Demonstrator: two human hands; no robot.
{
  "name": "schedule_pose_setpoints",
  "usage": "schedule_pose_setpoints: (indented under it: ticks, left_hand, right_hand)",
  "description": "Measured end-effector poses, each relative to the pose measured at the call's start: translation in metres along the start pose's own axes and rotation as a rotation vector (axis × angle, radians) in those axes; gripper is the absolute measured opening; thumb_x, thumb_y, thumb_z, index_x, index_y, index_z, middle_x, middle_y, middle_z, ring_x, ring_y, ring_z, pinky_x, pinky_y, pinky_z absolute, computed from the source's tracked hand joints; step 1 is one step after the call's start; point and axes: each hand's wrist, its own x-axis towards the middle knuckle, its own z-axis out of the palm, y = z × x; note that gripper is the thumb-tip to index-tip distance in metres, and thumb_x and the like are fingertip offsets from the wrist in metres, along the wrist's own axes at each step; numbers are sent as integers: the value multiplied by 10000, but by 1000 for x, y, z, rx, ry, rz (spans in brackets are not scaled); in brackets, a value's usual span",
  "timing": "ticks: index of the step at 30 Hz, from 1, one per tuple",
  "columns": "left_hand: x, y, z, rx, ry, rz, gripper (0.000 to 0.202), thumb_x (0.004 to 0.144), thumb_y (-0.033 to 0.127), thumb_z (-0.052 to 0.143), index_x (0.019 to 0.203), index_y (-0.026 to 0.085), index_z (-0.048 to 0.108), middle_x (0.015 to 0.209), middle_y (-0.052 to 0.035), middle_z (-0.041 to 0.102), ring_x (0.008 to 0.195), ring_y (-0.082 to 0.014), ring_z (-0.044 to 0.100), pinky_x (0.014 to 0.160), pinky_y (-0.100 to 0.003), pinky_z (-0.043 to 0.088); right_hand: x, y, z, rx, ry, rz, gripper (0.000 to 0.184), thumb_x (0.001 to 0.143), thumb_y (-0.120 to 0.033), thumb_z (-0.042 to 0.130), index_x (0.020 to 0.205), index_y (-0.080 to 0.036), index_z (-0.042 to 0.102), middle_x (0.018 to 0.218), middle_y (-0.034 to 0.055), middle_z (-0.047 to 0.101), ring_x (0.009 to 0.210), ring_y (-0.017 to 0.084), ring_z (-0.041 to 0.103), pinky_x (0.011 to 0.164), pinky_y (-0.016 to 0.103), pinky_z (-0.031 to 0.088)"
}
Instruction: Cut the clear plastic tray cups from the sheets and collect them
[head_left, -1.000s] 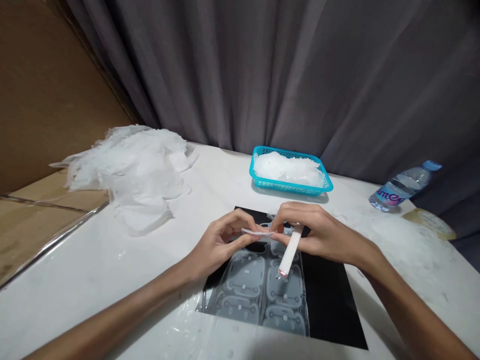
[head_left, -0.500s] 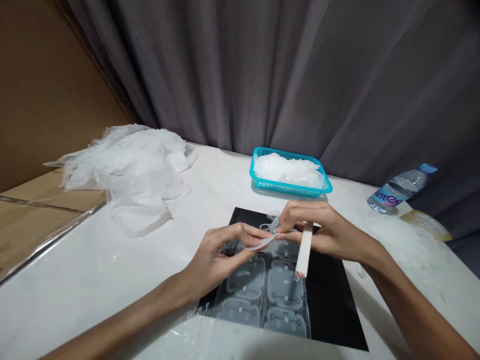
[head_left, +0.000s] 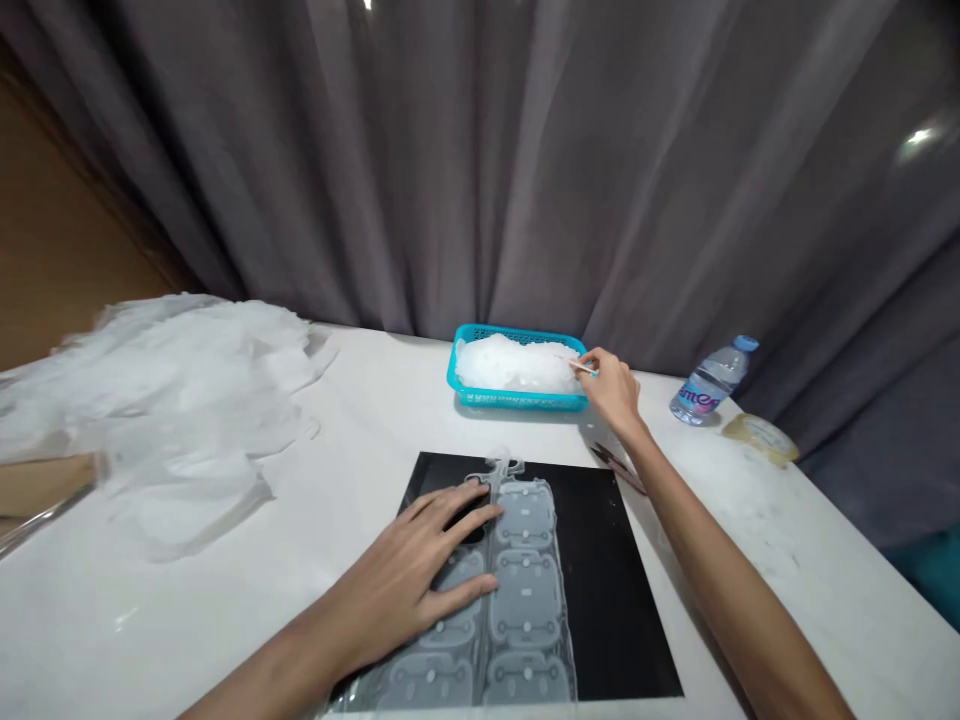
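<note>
My left hand [head_left: 420, 570] lies flat with fingers spread on a clear plastic sheet of moulded pieces [head_left: 517, 590], which rests on a black mat [head_left: 607, 600]. My right hand [head_left: 611, 385] is stretched out to the right end of a turquoise basket [head_left: 517, 400] heaped with clear plastic pieces [head_left: 510, 362]. Its fingers are closed round a thin white stick whose tip [head_left: 581, 368] points over the basket.
A large heap of crumpled clear plastic film [head_left: 165, 400] covers the table's left side. A water bottle [head_left: 709, 385] lies at the back right beside a yellowish lid [head_left: 757, 437]. A small dark tool [head_left: 615, 465] lies by the mat. Grey curtain hangs behind.
Both hands were pinching a small clear piece over the mat. Now my right hand has reached out to the basket, and my left hand has dropped flat onto the sheet. The view has tilted up.
</note>
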Motion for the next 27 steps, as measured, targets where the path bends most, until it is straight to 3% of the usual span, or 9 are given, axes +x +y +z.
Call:
schedule_pose_setpoints:
  ticks: [5, 9, 11, 13, 15, 18, 22, 27]
  left_hand:
    - [0, -8, 4, 99, 72, 6, 712, 967, 620, 620, 1600, 364, 418, 1658, -79, 431, 1449, -372, 491, 1169, -552, 438]
    - [2, -6, 1, 77, 73, -19, 726, 948, 664, 614, 1582, 350, 450, 1650, -87, 432, 1446, -383, 480, 1182, -571, 413]
    - [4, -5, -1, 59, 68, -30, 729, 935, 678, 623, 1564, 340, 476, 1628, -97, 448, 1431, -388, 482, 1176, -576, 413]
    - [7, -5, -4, 51, 66, -37, 726, 924, 686, 633, 1541, 326, 502, 1582, -108, 479, 1406, -386, 486, 1159, -574, 425]
    - [9, -6, -7, 55, 77, -39, 715, 907, 695, 648, 1494, 300, 546, 1498, -121, 523, 1362, -382, 496, 1124, -566, 451]
    - [11, -4, -7, 58, 107, 2, 603, 922, 658, 658, 1380, 266, 623, 1344, -123, 570, 1270, -356, 521, 1063, -541, 484]
    - [9, 13, -3, -12, 81, 133, 387, 1025, 454, 613, 1374, 286, 627, 1301, -95, 606, 1248, -308, 548, 1068, -481, 481]
    - [7, 31, 5, -98, -27, 161, 482, 1032, 425, 612, 1497, 316, 540, 1467, -100, 546, 1354, -326, 516, 1112, -488, 471]
  right_hand:
    - [-5, 2, -15, -46, 47, -27, 292, 1038, -445, 484, 981, -213, 652, 994, 119, 719, 937, 280, 645, 791, 350, 424]
    - [-35, -21, -25, 86, 17, -240, 570, 1106, -552, 188, 943, -236, 634, 973, 78, 685, 985, 251, 615, 951, 391, 432]
    - [-63, -28, -27, 239, -88, -336, 618, 1093, -610, 144, 978, -247, 631, 1018, 63, 661, 1012, 235, 605, 971, 385, 442]
    - [-95, -27, -29, 371, -314, -295, 636, 1078, -652, 138, 1036, -256, 633, 932, 37, 634, 887, 209, 612, 844, 347, 483]
    - [-126, -17, -33, 457, -538, -228, 619, 1073, -669, 176, 1080, -256, 639, 821, 10, 600, 730, 185, 581, 700, 317, 474]
    - [-157, 5, -43, 536, -738, -204, 515, 1081, -615, 336, 1035, -234, 679, 801, 7, 609, 709, 169, 600, 696, 308, 483]
    - [-164, 20, -51, 534, -729, -155, 257, 1011, -459, 631, 964, -217, 703, 947, 28, 681, 819, 168, 660, 753, 291, 506]
    - [-155, 17, -46, 492, -721, -183, 116, 967, -332, 713, 998, -220, 716, 966, 14, 708, 862, 156, 662, 753, 265, 499]
